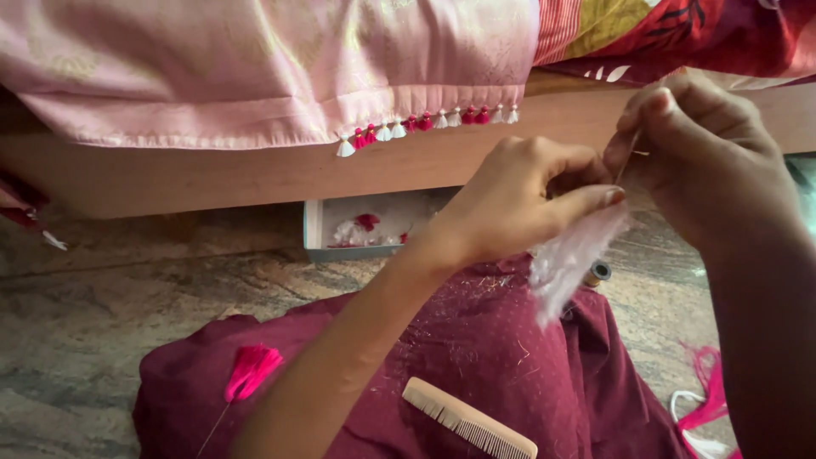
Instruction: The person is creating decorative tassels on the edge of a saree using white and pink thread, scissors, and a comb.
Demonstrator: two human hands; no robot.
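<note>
The left hand is closed, thumb and forefinger pinching the top of a fluffy white thread tuft that hangs over the maroon cloth on the lap. Just right of the tuft, the right hand has its fingertips pressed together on a thin strand. A beige plastic comb lies on the cloth below the tuft, a pink tassel far to its left.

The white tuft is blurred; the comb runs past the bottom edge.
</note>
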